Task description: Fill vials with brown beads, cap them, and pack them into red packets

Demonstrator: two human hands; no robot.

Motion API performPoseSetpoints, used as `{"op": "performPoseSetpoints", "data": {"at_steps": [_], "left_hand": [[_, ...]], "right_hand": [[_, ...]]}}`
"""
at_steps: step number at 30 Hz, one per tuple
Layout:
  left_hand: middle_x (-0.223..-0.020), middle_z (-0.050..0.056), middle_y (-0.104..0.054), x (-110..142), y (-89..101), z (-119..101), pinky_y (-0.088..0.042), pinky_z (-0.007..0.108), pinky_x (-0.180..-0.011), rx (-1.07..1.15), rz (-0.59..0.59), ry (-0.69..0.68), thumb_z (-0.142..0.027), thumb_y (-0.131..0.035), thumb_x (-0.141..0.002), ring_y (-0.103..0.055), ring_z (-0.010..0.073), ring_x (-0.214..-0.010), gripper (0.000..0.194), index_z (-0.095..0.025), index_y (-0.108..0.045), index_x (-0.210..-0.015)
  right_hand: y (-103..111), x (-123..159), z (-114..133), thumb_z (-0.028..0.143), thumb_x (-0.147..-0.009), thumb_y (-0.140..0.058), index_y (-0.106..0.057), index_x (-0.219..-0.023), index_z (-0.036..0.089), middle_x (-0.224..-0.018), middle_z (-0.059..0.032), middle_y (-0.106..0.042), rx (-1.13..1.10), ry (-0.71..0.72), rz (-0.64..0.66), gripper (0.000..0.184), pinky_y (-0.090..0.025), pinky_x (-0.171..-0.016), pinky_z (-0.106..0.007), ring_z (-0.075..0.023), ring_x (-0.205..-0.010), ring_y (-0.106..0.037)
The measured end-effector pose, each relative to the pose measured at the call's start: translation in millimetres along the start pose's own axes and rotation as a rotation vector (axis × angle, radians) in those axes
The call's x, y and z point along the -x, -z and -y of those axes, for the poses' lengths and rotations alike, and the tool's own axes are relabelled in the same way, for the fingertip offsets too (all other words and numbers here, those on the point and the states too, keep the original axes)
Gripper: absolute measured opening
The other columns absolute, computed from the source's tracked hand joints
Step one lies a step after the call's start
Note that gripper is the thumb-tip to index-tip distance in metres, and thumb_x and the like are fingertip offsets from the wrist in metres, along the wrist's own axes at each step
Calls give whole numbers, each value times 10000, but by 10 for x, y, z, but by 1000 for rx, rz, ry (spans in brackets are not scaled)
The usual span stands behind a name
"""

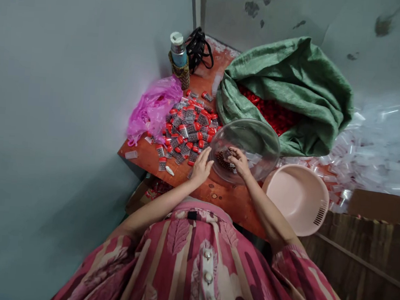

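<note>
Head view puts us over an orange-red table (223, 204), the broadest thing below us, running across the middle of the frame. Toward the right edge spreads a heap of clear plastic pieces (384, 154). At upper right of centre slumps a green sack (321, 85), its mouth baring a mass of red pieces (274, 113). Below that sack, in the centre, we have a clear bowl (268, 139), with a pale pink basin (294, 193) just beside it at the lower right. A bright pink bag (157, 106) lies left of centre, near a pile of small red-capped packs (187, 135).

Our left hand (201, 169) is at the bowl's left edge, fingers straight and close together, thumb apart; we cannot tell whether it touches the rim. Our right hand (239, 163) is inside the bowl, fingers bent over small dark pieces (221, 161); whether they pinch any, we cannot tell. Those pieces gather in the bowl's lower left, with a few clear pieces (254, 159) on the right.

For clean handling, we judge it best to steady the rim lightly with the left, keep the right wrist low, and take few pieces at once with the fingertips, since small bits could slip away.
</note>
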State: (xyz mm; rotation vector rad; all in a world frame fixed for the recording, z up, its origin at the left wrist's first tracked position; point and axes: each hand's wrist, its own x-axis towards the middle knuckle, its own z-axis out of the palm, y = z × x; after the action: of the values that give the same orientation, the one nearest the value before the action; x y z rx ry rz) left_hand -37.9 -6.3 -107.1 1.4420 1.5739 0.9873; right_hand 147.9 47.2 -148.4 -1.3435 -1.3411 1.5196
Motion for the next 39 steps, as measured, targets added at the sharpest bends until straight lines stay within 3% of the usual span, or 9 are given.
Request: {"op": "performPoseSetpoints", "data": {"at_steps": [2,6,11,16,20,26,30,35,39], "left_hand": [[-1359,123,-440,-52,-1,-97,-309,369,-1064,32,52,-61,-270,-450,-841,-403,203,-1257,470,-160,-428,-1297],[-1267,125,-535,-204,-121,-230,-462,352,-903,197,206,31,-325,-500,-819,-569,221,-1072,519,-161,-427,-1305],[-1016,81,-671,-307,-200,-293,-500,355,-824,478,282,179,-337,-557,-774,-629,212,-904,380,-144,-598,-1100],[-992,71,-671,-343,-162,-394,-523,346,-765,738,507,330,-370,-681,-657,-640,197,-839,456,-128,-627,-1039],[-958,69,-678,-383,-138,-494,-522,363,-770,783,554,356,-389,-734,-592,-638,198,-821,505,-118,-649,-1010],[-938,71,-689,-451,-126,-532,-526,382,-773,728,538,365,-375,-766,-541,-633,193,-805,493,-108,-677,-946],[-948,67,-689,-514,-128,-521,-525,415,-784,658,554,335,-351,-752,-565,-634,204,-815,459,-120,-680,-954],[-974,84,-683,-569,-152,-470,-526,434,-795,621,489,311,-412,-746,-551,-633,220,-846,498,-121,-674,-949],[-962,81,-678,-565,-177,-455,-532,429,-795,695,449,360,-418,-758,-538,-639,210,-838,526,-114,-646,-951]], "right_hand": [[-17,54,131,386,-680,-627,-519,-1080,254,-1066,-26,-608,-166,-40,-7,434,-535,-785,-384,-193,-957,-594],[-71,174,366,404,-648,-697,-533,-1037,257,-1037,-18,-611,-263,-43,-35,447,-541,-759,-349,-183,-906,-598],[47,277,601,461,-659,-690,-578,-967,224,-851,-14,-638,102,58,-88,404,-528,-717,-336,-180,-779,-607],[328,337,939,386,-781,-605,-518,-1198,245,-1157,-83,-581,476,402,110,449,-489,-831,-341,-209,-1032,-569],[427,394,1053,352,-843,-528,-580,-1119,234,-1097,-81,-625,627,553,150,305,-467,-874,-324,-187,-1007,-590],[454,428,1016,405,-794,-587,-615,-943,205,-820,-39,-658,635,447,60,251,-478,-673,-250,-142,-700,-601],[465,395,1037,414,-773,-595,-629,-908,227,-819,-22,-665,590,368,137,234,-453,-678,-245,-146,-703,-592],[490,390,986,453,-769,-574,-635,-812,218,-654,8,-644,520,241,22,247,-440,-605,-234,-132,-603,-566],[559,368,885,449,-752,-592,-660,-830,213,-754,-3,-681,545,254,51,257,-441,-623,-226,-128,-639,-590]]}}
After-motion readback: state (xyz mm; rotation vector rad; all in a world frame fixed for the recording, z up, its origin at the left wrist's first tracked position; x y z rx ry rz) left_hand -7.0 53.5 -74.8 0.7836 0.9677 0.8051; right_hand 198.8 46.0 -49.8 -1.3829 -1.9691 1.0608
